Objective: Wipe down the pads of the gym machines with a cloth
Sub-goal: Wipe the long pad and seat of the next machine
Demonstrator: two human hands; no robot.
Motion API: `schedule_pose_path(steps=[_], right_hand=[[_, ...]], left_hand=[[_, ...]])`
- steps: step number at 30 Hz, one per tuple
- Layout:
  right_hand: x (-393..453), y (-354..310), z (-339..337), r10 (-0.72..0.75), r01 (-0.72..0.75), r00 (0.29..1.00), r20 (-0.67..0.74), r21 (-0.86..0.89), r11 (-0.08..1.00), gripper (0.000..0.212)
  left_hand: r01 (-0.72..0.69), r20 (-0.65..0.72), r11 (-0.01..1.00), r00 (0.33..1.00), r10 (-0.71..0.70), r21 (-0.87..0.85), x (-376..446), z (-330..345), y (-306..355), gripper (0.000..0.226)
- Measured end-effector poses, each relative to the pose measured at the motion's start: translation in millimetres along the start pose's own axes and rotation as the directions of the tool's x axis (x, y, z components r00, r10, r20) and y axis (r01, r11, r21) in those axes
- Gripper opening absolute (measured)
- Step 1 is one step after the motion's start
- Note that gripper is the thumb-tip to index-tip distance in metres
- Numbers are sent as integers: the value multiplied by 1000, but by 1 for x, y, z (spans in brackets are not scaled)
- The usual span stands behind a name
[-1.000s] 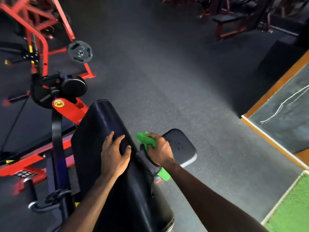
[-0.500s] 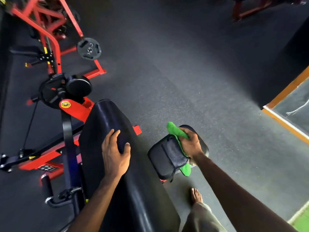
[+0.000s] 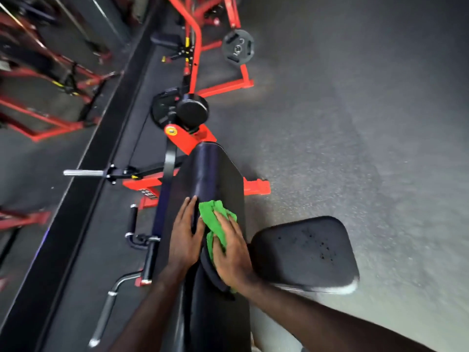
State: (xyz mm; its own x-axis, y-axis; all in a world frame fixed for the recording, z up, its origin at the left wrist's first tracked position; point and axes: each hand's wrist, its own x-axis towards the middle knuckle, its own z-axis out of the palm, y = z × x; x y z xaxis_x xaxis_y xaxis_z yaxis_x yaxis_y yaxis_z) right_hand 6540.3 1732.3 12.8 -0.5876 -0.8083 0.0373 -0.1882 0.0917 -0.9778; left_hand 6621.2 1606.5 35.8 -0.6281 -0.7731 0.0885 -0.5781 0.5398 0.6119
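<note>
Cloth first: the small, crumpled bright-green wiping cloth (image 3: 214,224) is lying on the long black vinyl back pad (image 3: 215,179) of the red-framed gym machine (image 3: 187,138), pinned under your right hand (image 3: 232,252). It is looking soft, light and limp, so it is likely to bunch and slide unless you are keeping a broad palm on it; pressing through its middle should serve better than pinching a corner. The pad is looking smooth and firm with a slight sheen, probably slippery under cloth, and it is not going to shift. Your right hand is lying fairly flat on the cloth, fingers extended towards the pad's far end, though whether any fingers are curling into the folds is hard to tell. Your left hand (image 3: 184,237) is resting open just beside it on the pad's left edge, fingers straight, bracing. Both forearms are reaching forward and down. The black perforated seat pad (image 3: 304,252) is sitting to the right, uncovered.
</note>
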Motion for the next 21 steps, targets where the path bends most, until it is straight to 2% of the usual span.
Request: schedule_pose_path(steps=[2,3,5,6,7,8,10,12,14,15,17,18,19,21], right_hand=[[20,12,-1,-73,73,997,-9,-14,997,55],[34,20,-6,-49,49,998,-35,0,999,55],[58,36,-17,135,-134,981,-137,20,991,55],[60,40,-16,191,-191,972,-135,9,982,56],[50,41,-15,153,-155,983,-99,-15,988,58],[31,40,-12,48,-49,998,-31,-31,998,61],[-14,37,-13,-165,168,981,98,-28,985,66],[-18,51,-20,-201,206,971,133,-26,978,62],[16,58,-20,-130,131,990,51,-11,991,58],[41,58,-18,-42,43,999,-17,26,999,57],[81,46,-13,134,-123,982,-133,87,989,54],[87,41,-10,171,-161,973,-155,76,984,52],[87,34,-10,157,-150,977,-146,56,987,52],[65,24,-17,-10,11,998,-59,13,1000,54]], left_hand=[[4,-21,999,1000,-3,36,1,0,2,64],[10,-33,998,999,-8,60,1,1,3,63],[24,-46,996,999,-21,84,1,5,4,62],[37,-61,995,998,-31,97,1,7,3,61],[38,-70,993,997,-30,108,0,9,4,60],[36,-74,992,997,-28,122,0,10,3,60],[50,-79,990,996,-39,133,-1,8,0,62],[71,-77,989,995,-61,132,0,9,-1,64],[65,-75,988,996,-55,139,2,10,2,67],[71,-85,984,995,-58,162,8,9,4,69],[149,-128,962,984,-122,229,32,5,11,78],[197,-138,949,976,-167,244,46,4,12,82],[215,-132,948,973,-188,235,63,4,13,83],[179,-90,965,982,-164,191,86,9,10,79]])
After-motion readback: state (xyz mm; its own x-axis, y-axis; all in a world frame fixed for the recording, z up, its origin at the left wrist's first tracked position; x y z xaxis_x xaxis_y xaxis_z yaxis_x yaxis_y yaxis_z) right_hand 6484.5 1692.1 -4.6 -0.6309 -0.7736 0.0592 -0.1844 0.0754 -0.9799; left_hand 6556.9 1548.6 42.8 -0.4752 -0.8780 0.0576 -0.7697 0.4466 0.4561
